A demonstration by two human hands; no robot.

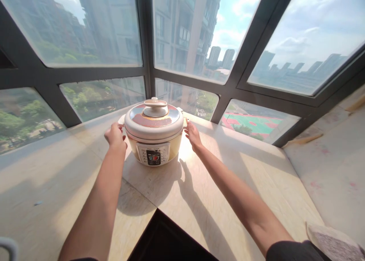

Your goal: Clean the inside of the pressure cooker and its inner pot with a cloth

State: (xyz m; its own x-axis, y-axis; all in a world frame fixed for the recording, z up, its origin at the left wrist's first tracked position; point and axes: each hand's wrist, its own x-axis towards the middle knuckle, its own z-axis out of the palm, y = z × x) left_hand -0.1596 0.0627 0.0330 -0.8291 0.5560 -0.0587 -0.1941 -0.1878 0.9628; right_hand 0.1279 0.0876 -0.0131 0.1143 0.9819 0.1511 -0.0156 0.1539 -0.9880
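Observation:
A cream-coloured electric cooker (154, 135) with a lid (134, 116) on top is on the pale stone sill, its control panel (154, 155) facing me. My left hand (115, 135) grips the cooker's left side handle, fingers curled under it. On the opposite side, my right hand (192, 133) is closed around the right side handle. Both arms are stretched forward. Whether the cooker's base rests on the sill or is slightly raised, I cannot tell.
Large windows with dark frames (148, 37) stand behind the cooker. A black flat panel (171, 240) lies at the front edge of the pale sill (94, 154). A patterned cloth item (333, 242) is at the lower right, and a grey curved object (8, 247) at the lower left.

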